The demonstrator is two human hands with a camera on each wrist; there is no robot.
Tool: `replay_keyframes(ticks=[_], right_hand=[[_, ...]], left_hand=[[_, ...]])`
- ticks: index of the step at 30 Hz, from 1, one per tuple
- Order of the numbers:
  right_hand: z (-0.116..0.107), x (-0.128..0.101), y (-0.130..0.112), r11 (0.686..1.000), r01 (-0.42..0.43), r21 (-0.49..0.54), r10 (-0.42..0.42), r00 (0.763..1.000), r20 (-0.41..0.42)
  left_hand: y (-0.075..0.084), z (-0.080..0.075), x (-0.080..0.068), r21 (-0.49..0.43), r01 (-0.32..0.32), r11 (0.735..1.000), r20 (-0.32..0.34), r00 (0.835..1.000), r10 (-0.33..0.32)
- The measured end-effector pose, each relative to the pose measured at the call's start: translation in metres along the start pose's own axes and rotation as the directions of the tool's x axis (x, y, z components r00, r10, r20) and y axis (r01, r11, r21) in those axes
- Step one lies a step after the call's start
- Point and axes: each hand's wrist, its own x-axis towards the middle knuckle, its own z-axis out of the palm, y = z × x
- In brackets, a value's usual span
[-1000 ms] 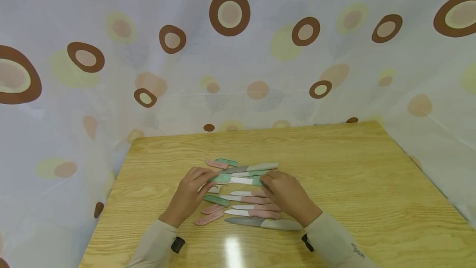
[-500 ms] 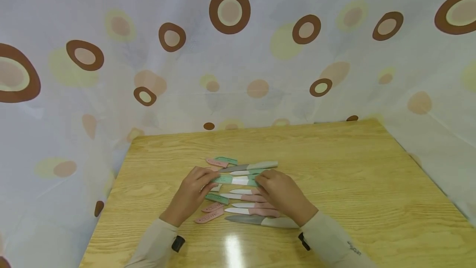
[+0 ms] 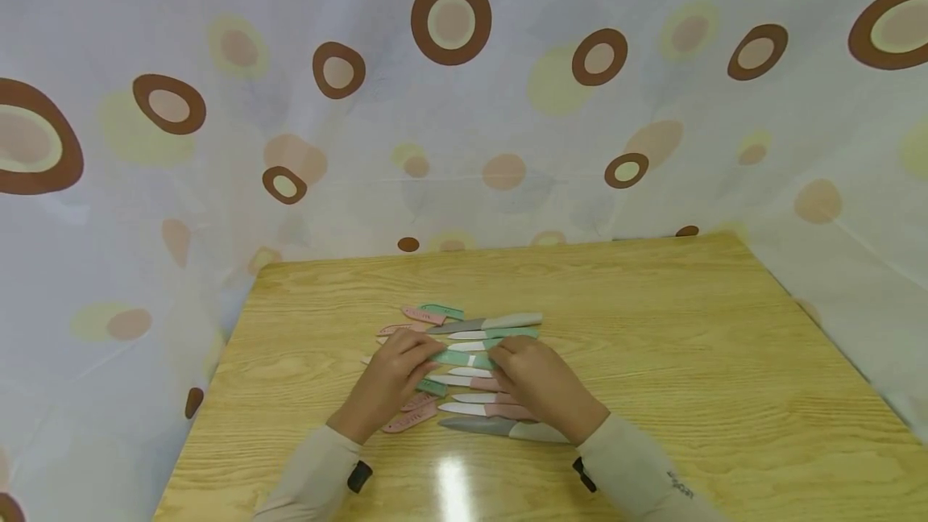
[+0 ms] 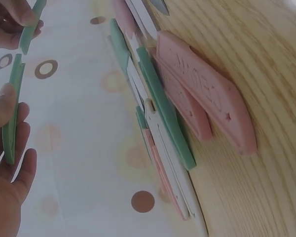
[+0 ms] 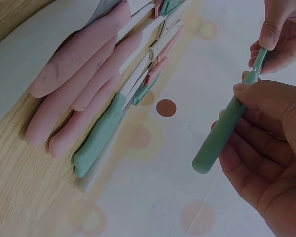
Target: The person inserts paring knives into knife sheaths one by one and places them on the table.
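My left hand [image 3: 391,373] pinches a green knife sheath [image 4: 12,123] between thumb and fingers. Opposite it, my right hand [image 3: 544,385] grips the green handle of a knife [image 5: 219,136]. The knife's blade is mostly inside the sheath, with a short white strip showing between sheath and handle in the head view. Both hands hold these above the row of knives. Beneath them lie other green-handled knives [image 5: 101,128] and several pink-handled knives [image 5: 81,61], bare-bladed. My fingers partly cover the sheath and the handle.
Loose sheaths lie left of the blades: pink sheaths [image 4: 207,89], a green sheath [image 4: 163,106] and a cream sheath [image 4: 170,153]. Grey-bladed knives with pale handles lie at the back [image 3: 511,321] and front [image 3: 532,431]. A patterned cloth [image 3: 464,127] surrounds the wooden table [image 3: 689,329].
The sheath and the knife handle have come closer together, leaving less white blade showing. My left hand has moved slightly right, my right hand slightly left.
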Motion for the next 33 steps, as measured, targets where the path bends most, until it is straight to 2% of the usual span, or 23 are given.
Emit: replay_keyframes(ticks=[8, 17, 22, 25, 28, 31, 33], right_hand=[[0.004, 0.001, 0.0, 1.0, 0.027, -0.007, -0.027, 1.0, -0.013], [0.006, 0.0, 0.002, 1.0, 0.007, -0.005, -0.007, 0.999, -0.035], [0.009, -0.003, 0.001, 1.0, -0.022, 0.009, 0.022, 1.0, -0.006], [0.012, -0.007, 0.003, 0.998, -0.063, 0.022, 0.062, 0.997, 0.041], [0.015, -0.013, 0.009, 0.988, -0.151, 0.029, 0.147, 0.985, 0.094], [0.014, -0.021, 0.02, 0.964, -0.264, 0.031, 0.258, 0.957, 0.132], [0.011, -0.026, 0.03, 0.937, -0.348, 0.044, 0.338, 0.929, 0.147]], left_hand=[[0.002, 0.004, 0.002, -0.003, -0.001, 1.0, 0.002, 1.0, 0.001], [0.002, 0.003, 0.006, -0.003, 0.029, 1.0, 0.048, 0.998, -0.029], [0.001, 0.007, 0.003, 0.04, 0.061, 0.997, 0.087, 0.994, -0.065], [0.0, 0.009, 0.0, 0.076, 0.118, 0.99, 0.101, 0.987, -0.126], [0.0, 0.009, -0.001, 0.094, 0.177, 0.98, 0.082, 0.979, -0.185], [0.0, 0.008, -0.002, 0.098, 0.212, 0.972, 0.054, 0.974, -0.218], [0.0, 0.008, -0.004, 0.104, 0.228, 0.968, 0.042, 0.972, -0.233]])
